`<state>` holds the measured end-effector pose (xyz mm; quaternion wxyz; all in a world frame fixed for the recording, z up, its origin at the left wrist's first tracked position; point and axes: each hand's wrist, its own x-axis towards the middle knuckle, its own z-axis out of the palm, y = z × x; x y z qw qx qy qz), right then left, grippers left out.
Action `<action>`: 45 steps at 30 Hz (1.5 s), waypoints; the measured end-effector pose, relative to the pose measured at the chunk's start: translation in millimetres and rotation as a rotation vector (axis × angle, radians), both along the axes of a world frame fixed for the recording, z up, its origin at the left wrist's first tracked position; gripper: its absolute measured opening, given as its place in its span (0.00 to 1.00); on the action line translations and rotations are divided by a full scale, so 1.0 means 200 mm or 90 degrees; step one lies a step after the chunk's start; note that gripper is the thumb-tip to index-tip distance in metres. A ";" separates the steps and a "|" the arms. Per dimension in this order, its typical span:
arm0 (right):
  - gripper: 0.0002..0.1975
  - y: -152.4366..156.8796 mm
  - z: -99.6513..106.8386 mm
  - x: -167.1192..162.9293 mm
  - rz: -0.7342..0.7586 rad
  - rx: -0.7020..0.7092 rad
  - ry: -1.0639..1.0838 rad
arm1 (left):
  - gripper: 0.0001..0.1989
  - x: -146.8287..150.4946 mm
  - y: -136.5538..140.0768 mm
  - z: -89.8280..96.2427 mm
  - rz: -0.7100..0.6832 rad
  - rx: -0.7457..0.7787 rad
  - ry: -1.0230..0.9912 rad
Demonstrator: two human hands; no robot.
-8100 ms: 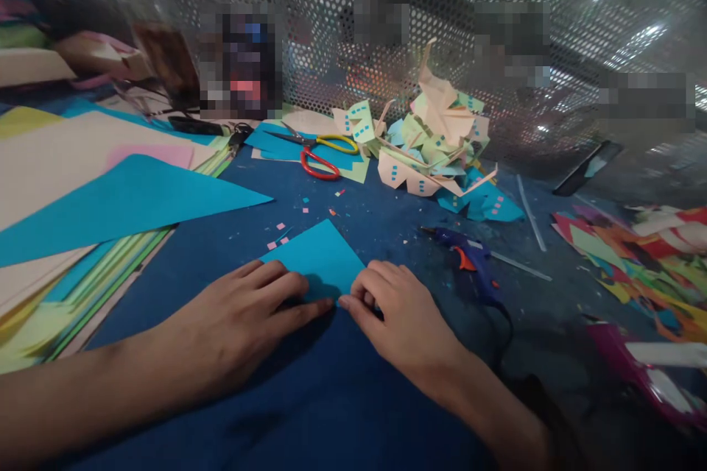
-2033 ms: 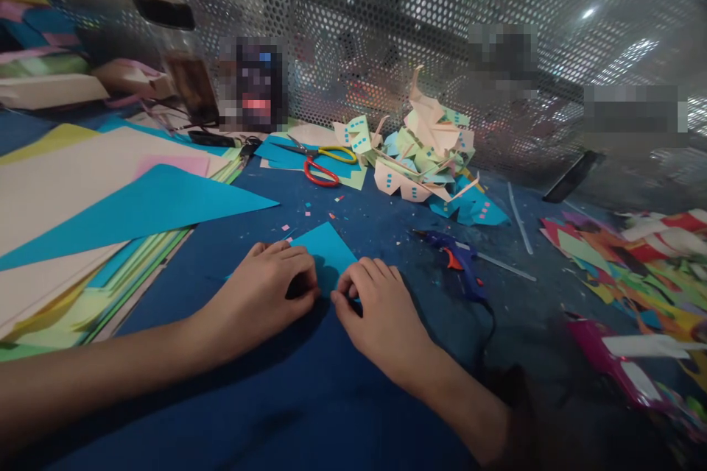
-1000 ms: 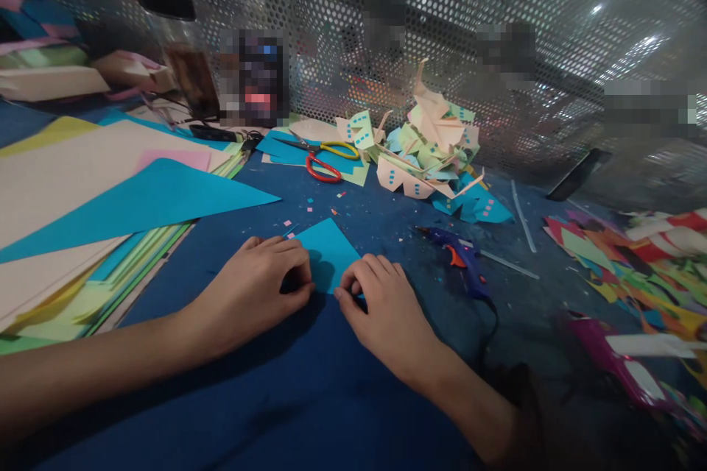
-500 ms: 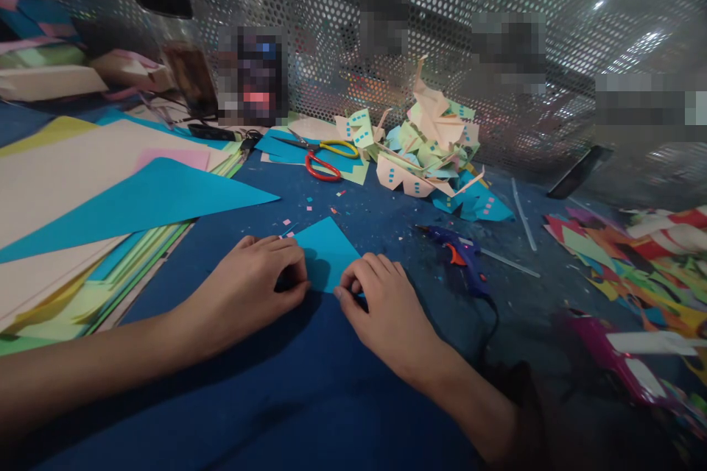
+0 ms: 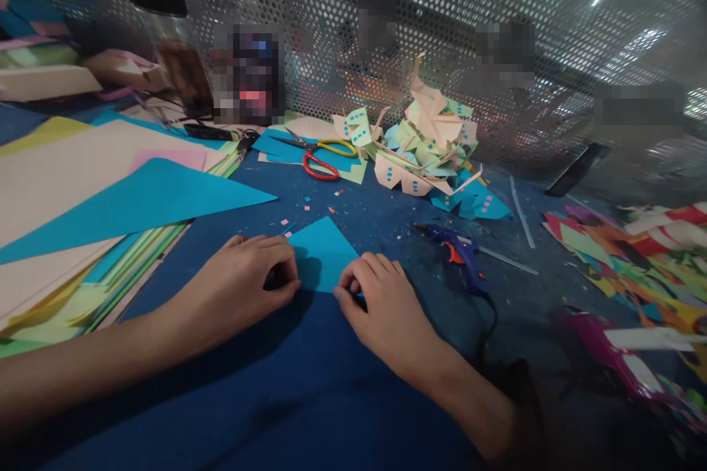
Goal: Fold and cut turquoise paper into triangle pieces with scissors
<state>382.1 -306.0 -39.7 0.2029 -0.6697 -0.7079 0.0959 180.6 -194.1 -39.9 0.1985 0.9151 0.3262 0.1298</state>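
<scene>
A blue sheet of paper (image 5: pixel 325 256), folded to a triangle with its point away from me, lies flat on the dark blue table (image 5: pixel 309 397). My left hand (image 5: pixel 257 268) is closed at its left corner, thumb and fingers pressed together along the near edge. At the right corner my right hand (image 5: pixel 378 287) pinches the paper, thumb on the near edge and fingers curled. Both hands cover the triangle's side corners. Just beyond it lie tiny paper scraps (image 5: pixel 284 222).
Stacked coloured paper (image 5: pixel 66 199) lies left, scissors (image 5: pixel 320 154) behind. Folded paper shapes (image 5: pixel 428 147) are piled beyond. On the right are a blue glue gun (image 5: pixel 461 254), a magenta glue gun (image 5: pixel 618 353), glue sticks (image 5: pixel 522 212) and paper strips (image 5: pixel 635 265). A perforated metal panel (image 5: pixel 331 15) stands behind.
My left hand has slid slightly left along the near edge of the blue paper, showing more of it. My right hand stays at the right corner.
</scene>
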 end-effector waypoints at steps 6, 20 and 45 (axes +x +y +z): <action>0.05 0.00 0.00 0.00 -0.004 0.003 0.003 | 0.05 -0.02 0.02 0.00 -0.005 -0.009 0.003; 0.05 0.00 0.00 0.00 -0.001 -0.007 0.015 | 0.06 -0.07 0.06 0.01 -0.002 -0.037 0.004; 0.06 0.00 0.00 0.01 0.002 -0.013 0.011 | 0.06 -0.11 0.14 0.11 0.026 -0.139 0.128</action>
